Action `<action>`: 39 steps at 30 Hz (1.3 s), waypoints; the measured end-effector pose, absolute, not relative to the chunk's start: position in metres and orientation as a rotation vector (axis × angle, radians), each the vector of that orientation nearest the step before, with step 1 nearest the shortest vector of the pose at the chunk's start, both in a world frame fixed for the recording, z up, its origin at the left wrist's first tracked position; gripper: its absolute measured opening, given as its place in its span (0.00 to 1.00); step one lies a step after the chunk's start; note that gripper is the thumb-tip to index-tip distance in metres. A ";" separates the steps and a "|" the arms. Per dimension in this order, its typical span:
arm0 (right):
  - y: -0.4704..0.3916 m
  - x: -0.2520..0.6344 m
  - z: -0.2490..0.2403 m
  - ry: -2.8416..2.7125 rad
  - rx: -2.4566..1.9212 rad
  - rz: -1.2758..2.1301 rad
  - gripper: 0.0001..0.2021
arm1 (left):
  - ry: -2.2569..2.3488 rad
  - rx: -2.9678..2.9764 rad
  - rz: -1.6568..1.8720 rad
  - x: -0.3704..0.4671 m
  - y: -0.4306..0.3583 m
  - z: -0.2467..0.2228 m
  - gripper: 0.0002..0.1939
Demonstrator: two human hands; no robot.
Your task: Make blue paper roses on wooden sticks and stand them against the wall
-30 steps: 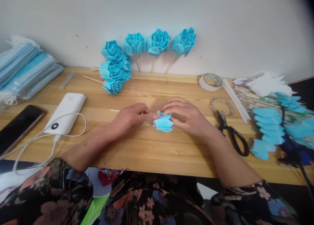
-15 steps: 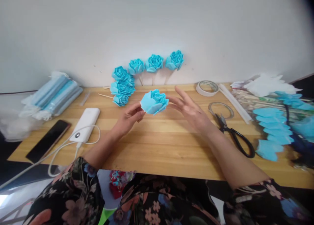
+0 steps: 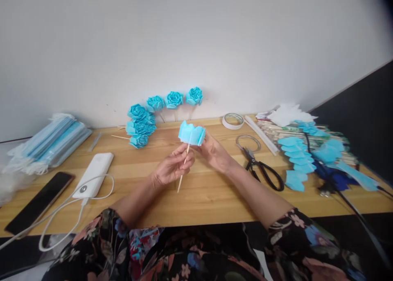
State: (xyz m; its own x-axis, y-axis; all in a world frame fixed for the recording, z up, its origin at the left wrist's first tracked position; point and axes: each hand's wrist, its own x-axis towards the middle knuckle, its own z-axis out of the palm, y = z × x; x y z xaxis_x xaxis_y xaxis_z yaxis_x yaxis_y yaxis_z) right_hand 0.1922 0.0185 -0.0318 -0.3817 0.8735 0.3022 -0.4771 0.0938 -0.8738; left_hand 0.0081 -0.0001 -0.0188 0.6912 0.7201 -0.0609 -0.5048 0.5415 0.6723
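Here's the blue petalled flower (image 3: pixel 193 134), left of the black-handled scissors (image 3: pixel 254 162), its wooden stick (image 3: pixel 181 180) pinched by the left hand (image 3: pixel 172 165); the bloom sits just above those fingers, the right hand (image 3: pixel 215 152) against its scissors side, fingertips hidden, grip impossible to tell; long axis rises along the stick, leaning slightly toward the scissors, bloom uppermost

A pale grey wall (image 3: pixel 196 39) is observed behind a light wooden tabletop (image 3: pixel 205 205) with visible grain, a dark surface (image 3: pixel 365 113) is noted beyond its slanting right-hand edge, and soft lighting is recorded.
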 end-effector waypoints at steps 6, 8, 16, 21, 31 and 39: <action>0.011 0.183 -0.025 -1.207 -0.515 1.618 0.47 | 0.377 0.669 0.678 0.008 -0.001 -0.035 0.17; 0.008 0.182 -0.021 -1.189 -0.537 1.644 0.46 | 0.391 0.679 0.655 0.008 -0.003 -0.038 0.16; 0.006 0.184 -0.018 -1.183 -0.679 1.611 0.38 | 0.428 0.742 0.639 0.015 -0.007 -0.038 0.18; 0.010 0.185 -0.023 -1.230 -0.673 1.544 0.33 | 0.455 0.821 0.746 0.014 -0.003 -0.033 0.15; 0.009 0.184 -0.024 -1.397 -0.569 1.356 0.56 | 0.689 1.076 1.062 0.003 -0.001 -0.025 0.17; -0.010 0.184 -0.016 -1.660 -0.595 1.041 0.66 | 0.734 1.487 1.073 0.000 -0.002 -0.025 0.20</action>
